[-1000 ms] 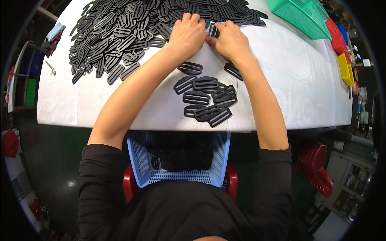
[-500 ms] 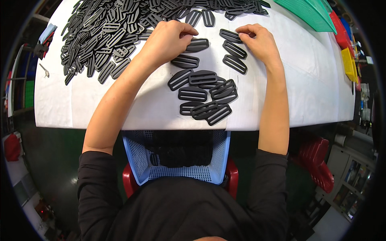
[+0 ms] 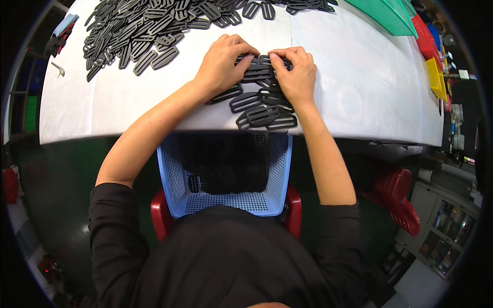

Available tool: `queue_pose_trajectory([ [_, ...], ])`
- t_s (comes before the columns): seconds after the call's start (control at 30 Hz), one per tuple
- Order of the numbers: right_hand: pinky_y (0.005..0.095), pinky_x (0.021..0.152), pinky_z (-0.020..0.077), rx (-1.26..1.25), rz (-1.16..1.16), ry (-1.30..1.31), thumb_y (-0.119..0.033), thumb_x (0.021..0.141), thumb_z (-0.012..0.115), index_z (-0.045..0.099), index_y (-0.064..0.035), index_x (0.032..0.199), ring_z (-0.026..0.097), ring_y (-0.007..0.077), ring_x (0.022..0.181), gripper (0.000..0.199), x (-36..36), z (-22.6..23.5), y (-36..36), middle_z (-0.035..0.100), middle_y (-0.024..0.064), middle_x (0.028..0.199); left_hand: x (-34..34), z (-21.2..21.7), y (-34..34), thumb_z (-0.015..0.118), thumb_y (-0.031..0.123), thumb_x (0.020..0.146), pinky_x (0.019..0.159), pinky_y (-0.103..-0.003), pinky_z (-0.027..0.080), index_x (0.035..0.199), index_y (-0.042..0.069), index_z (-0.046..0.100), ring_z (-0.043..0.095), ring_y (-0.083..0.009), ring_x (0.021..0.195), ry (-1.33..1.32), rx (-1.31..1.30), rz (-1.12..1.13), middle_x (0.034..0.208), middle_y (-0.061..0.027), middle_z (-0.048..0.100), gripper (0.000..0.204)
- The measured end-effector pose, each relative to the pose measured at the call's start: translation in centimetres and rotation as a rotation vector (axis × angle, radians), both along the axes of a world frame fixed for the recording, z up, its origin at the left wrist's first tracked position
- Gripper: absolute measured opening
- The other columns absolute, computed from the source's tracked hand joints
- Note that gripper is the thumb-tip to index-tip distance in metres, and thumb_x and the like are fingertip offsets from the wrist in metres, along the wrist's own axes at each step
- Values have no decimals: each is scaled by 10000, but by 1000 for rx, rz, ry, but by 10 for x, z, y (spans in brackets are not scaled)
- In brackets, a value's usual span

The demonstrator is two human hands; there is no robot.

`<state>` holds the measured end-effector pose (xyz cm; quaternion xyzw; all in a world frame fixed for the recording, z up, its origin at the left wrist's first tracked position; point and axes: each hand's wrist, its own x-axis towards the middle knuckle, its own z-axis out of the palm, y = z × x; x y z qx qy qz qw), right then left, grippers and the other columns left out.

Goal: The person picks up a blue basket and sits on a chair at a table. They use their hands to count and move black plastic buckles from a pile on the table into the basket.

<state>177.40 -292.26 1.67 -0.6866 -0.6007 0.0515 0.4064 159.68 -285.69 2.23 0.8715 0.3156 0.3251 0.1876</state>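
My left hand point(image 3: 222, 65) is curled at the left end of a small group of black plastic slide buckles point(image 3: 257, 75), its thumb and forefinger closed on a buckle there. Facing it, my right hand point(image 3: 298, 77) has thumb and fingers bent round the right end of the group, partly hiding the buckles it grips. Below and between the hands, several loose slide buckles point(image 3: 262, 116) overlap near the table's front edge. A large heap of the same buckles point(image 3: 149, 25) covers the far left of the table.
A white-covered table point(image 3: 370, 97) spreads before me. Under its edge, a blue perforated basket point(image 3: 226, 203) holds dark pieces. A green basket point(image 3: 385, 15) and a yellow tray point(image 3: 435, 79) stand at the far right; a red chair point(image 3: 398, 200) is at lower right.
My right hand has moved left and down, bringing its buckles against those near my left hand. The hands are now close together. The view has shifted, so the table edge sits higher.
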Motion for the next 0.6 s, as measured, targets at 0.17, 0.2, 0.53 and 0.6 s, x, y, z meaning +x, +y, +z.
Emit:
queue_pose_trajectory([
  [0.17, 394, 809, 396, 1, 1, 16, -233, 785, 694, 737, -153, 813, 551, 243, 922, 96, -38, 2, -44, 617, 18, 881, -20, -1, -47, 670, 69, 811, 798, -360, 465, 949, 80, 717, 575, -257, 879, -78, -30, 13, 876, -75, 617, 147],
  [0.2, 395, 807, 395, 11, 8, 11, -230, 784, 694, 732, -148, 813, 548, 243, 924, 95, -45, 3, -53, 611, 19, 883, -25, 1, -59, 674, 62, 805, 794, -363, 465, 932, 65, 707, 579, -260, 884, -109, -74, 30, 883, -78, 619, 132],
  [0.53, 390, 818, 410, -125, 143, 21, -164, 805, 689, 703, -98, 868, 557, 254, 909, 92, -86, 18, -131, 604, 53, 872, -72, 7, -143, 679, 4, 777, 762, -381, 481, 959, 62, 690, 594, -282, 885, -144, -213, -20, 900, -105, 610, 191],
  [0.6, 350, 758, 448, -256, 181, 281, -99, 817, 673, 704, -68, 909, 609, 219, 766, 102, -90, 27, -135, 654, 70, 815, -79, 14, -145, 675, -4, 777, 791, -383, 485, 969, 52, 686, 606, -282, 890, -170, -265, -29, 912, -110, 620, 200],
])
